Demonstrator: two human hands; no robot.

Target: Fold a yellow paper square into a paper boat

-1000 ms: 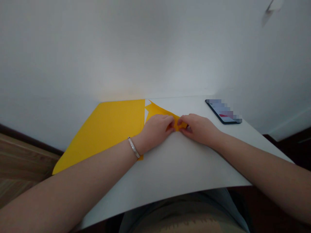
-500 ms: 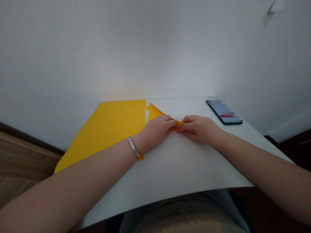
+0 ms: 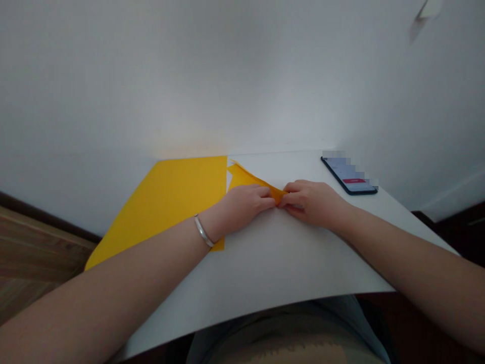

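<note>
A folded piece of yellow paper lies near the middle of the table, narrowing towards its right end. My right hand pinches that right tip between thumb and fingers. From the left, my left hand grips the near edge of the same paper, its fingers bent and close to the right hand's fingertips; it covers part of the fold. A silver bangle circles the left wrist. Beneath the left forearm a large flat yellow sheet rests on the table, partly hidden by the arm.
The white table stands against a pale wall. A phone with its screen lit lies at the back right. Wooden boards are at the left, below the tabletop.
My left hand has shifted slightly left and lower along the folded paper, baring more of its upper edge. The right hand stays at the tip.
</note>
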